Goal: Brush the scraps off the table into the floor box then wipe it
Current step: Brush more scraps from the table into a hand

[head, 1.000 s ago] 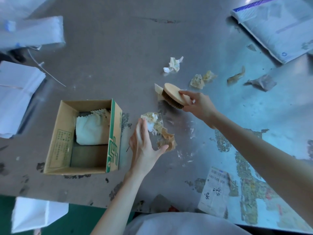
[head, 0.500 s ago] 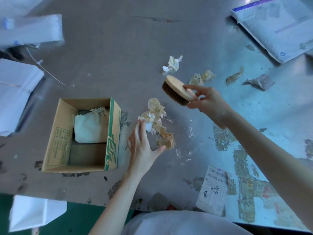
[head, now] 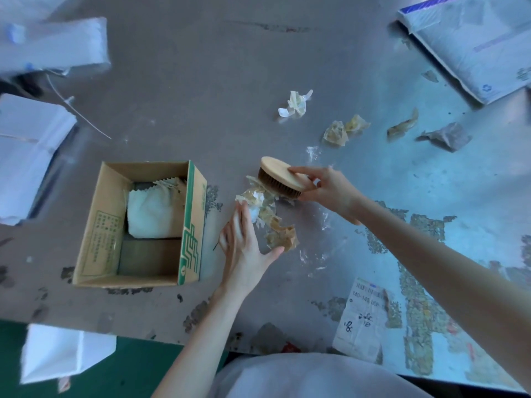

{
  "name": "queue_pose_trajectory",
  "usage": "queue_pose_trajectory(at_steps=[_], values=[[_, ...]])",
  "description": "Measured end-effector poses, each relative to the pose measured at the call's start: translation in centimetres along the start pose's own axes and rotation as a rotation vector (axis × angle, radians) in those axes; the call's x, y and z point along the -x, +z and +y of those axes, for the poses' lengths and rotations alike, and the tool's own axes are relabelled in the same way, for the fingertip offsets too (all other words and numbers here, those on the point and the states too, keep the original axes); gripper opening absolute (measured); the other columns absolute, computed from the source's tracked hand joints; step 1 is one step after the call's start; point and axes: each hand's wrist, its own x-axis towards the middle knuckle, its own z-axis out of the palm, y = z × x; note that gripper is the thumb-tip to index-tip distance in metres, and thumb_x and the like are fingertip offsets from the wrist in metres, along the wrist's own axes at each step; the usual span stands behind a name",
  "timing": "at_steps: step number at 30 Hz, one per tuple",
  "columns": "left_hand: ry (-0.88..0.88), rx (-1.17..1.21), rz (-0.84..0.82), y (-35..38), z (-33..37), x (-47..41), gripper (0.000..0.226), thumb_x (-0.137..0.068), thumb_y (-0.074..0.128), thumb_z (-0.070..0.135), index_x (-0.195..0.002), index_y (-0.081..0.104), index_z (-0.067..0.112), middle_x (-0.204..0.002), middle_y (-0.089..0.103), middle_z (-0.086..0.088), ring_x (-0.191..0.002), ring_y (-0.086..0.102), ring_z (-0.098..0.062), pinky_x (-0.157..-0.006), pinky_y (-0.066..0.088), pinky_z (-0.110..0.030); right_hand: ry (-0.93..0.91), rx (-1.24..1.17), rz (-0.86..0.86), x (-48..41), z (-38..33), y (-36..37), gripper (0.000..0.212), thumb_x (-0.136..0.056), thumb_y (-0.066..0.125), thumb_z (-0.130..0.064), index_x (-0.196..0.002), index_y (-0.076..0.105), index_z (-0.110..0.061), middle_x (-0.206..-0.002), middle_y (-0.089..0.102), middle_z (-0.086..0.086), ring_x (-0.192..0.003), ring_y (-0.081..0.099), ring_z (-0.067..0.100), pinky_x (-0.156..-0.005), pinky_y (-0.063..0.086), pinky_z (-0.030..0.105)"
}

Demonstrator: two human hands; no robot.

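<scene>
My right hand (head: 327, 189) grips a wooden brush (head: 280, 176) whose dark bristles press down on the far end of a pile of crumpled tape scraps (head: 267, 216). My left hand (head: 244, 245) stands open on edge against the near left side of that pile, thumb touching a brown scrap. An open cardboard box (head: 192, 225) with green print sits just left of the hand; a white cloth (head: 152, 215) lies inside it. More scraps lie farther out: a white one (head: 296, 103), yellowish ones (head: 342, 130), a brown strip (head: 402, 126) and a grey one (head: 446, 136).
The worn grey table (head: 201, 96) has a paper label (head: 365, 314) stuck near its front edge. White mailer bags lie at the far right (head: 471, 38), far left (head: 54, 44) and left (head: 26, 150). A white bag (head: 60, 351) sits below the table edge.
My right hand lifted the brush from the table, swung it toward me and set it down on the scrap pile. The pile shifted closer to my left hand, which stayed in place.
</scene>
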Motion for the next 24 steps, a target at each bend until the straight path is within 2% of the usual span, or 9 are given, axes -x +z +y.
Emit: queue_pose_trajectory(at_steps=[3, 8, 12, 15, 18, 21, 24], values=[[0.003, 0.006, 0.022, 0.1, 0.0, -0.1, 0.114, -0.068, 0.072, 0.055, -0.150, 0.007, 0.010, -0.151, 0.026, -0.015, -0.134, 0.031, -0.033, -0.104, 0.027, -0.047, 0.013, -0.007, -0.036, 1.6, 0.6, 0.0, 0.058, -0.076, 0.069, -0.009, -0.126, 0.060, -0.036, -0.090, 0.054, -0.001, -0.070, 0.048, 0.003, -0.058, 0.038, 0.003], [0.008, 0.054, 0.069, 0.2, 0.0, -0.3, 0.109, -0.068, 0.077, 0.045, -0.150, 0.012, 0.012, -0.148, 0.028, -0.011, -0.135, 0.030, -0.028, -0.102, 0.026, -0.045, 0.013, 0.049, -0.111, 3.5, 1.6, -0.3, 0.058, -0.075, 0.070, -0.011, -0.124, 0.060, -0.041, -0.101, 0.061, 0.006, -0.072, 0.050, 0.004, -0.062, 0.039, 0.005], [0.021, 0.063, 0.112, 0.3, -0.1, -0.5, 0.101, -0.070, 0.078, 0.040, -0.148, 0.020, 0.012, -0.144, 0.033, -0.010, -0.132, 0.036, -0.029, -0.100, 0.029, -0.047, 0.043, 0.006, -0.160, 5.1, 1.9, -0.4, 0.057, -0.076, 0.070, -0.010, -0.124, 0.061, -0.040, -0.096, 0.058, 0.000, -0.070, 0.050, 0.002, -0.062, 0.038, 0.005], [0.034, 0.079, 0.133, 0.3, -0.1, -0.6, 0.096, -0.070, 0.080, 0.034, -0.146, 0.024, 0.013, -0.142, 0.037, -0.010, -0.130, 0.038, -0.028, -0.099, 0.028, -0.044, 0.061, -0.039, -0.172, 6.0, 2.3, -0.6, 0.058, -0.075, 0.069, -0.009, -0.122, 0.061, -0.042, -0.094, 0.057, -0.001, -0.071, 0.050, 0.007, -0.065, 0.040, 0.015], [0.040, 0.093, 0.146, 0.4, -0.5, -0.5, 0.092, -0.067, 0.082, 0.027, -0.142, 0.030, 0.011, -0.136, 0.041, -0.012, -0.124, 0.041, -0.029, -0.097, 0.022, -0.037, 0.082, -0.099, -0.083, 5.8, 2.8, -1.7, 0.060, -0.074, 0.070, -0.006, -0.121, 0.062, -0.042, -0.092, 0.057, 0.000, -0.072, 0.050, 0.010, -0.067, 0.038, 0.023], [0.042, 0.098, 0.164, 0.6, -0.7, -0.4, 0.086, -0.068, 0.082, 0.022, -0.139, 0.034, 0.009, -0.134, 0.043, -0.013, -0.121, 0.043, -0.031, -0.097, 0.020, -0.036, 0.103, -0.223, 0.040, 5.1, 3.1, -3.2, 0.061, -0.073, 0.068, -0.004, -0.120, 0.063, -0.042, -0.093, 0.057, 0.006, -0.070, 0.048, 0.016, -0.066, 0.038, 0.028], [0.040, 0.097, 0.183, 0.7, -0.5, -0.4, 0.082, -0.070, 0.081, 0.022, -0.137, 0.036, 0.007, -0.132, 0.045, -0.014, -0.120, 0.044, -0.032, -0.098, 0.021, -0.038, 0.108, -0.317, 0.174, 4.1, 3.4, -4.6, 0.063, -0.073, 0.065, 0.003, -0.122, 0.063, -0.036, -0.083, 0.056, 0.001, -0.065, 0.046, 0.017, -0.062, 0.039, 0.025]])
